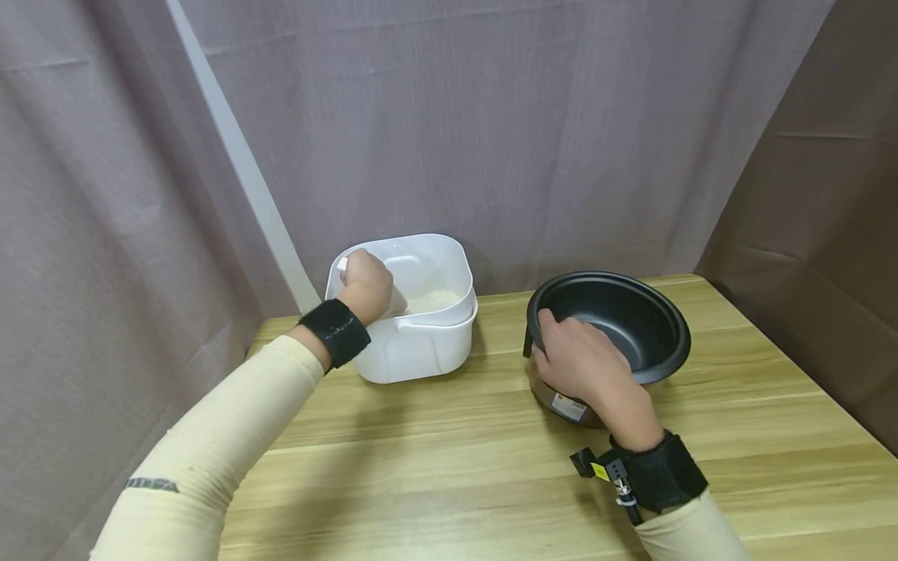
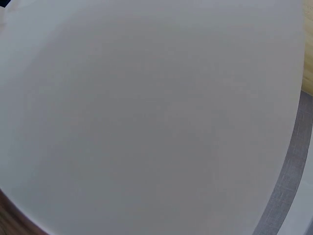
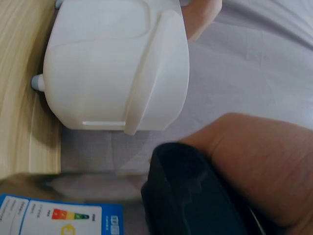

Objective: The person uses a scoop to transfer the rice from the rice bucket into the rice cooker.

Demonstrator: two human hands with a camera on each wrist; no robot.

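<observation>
At the far left a pale sleeve reaches forward, ending in a black wrist strap and the left hand point(image 1: 365, 284). That hand is curled into a fist over the near-left rim of a white plastic bin point(image 1: 428, 343) and appears to grip a small white piece at the rim — what exactly it holds I cannot tell. The bin stands at the back-left of the wooden surface point(image 1: 435, 460), close to the grey curtain point(image 1: 491, 125), and a low heap of white rice point(image 1: 435, 300) lies inside it. The left wrist view shows only a blank white expanse of the bin's wall point(image 2: 146, 117), with a sliver of wood and curtain at the right edge.

To the right, well apart from the bin, sits a black inner cooking pot point(image 1: 631, 319) with a sticker on its side. The right hand point(image 1: 585, 366) grips its near-left rim — fingers curled over the lip, thumb side toward the inside. The right wrist view shows the dark rim point(image 3: 190, 191) under the hand, a blue-edged label point(image 3: 63, 218) on the pot's side, and the white bin beyond on the wood.
</observation>
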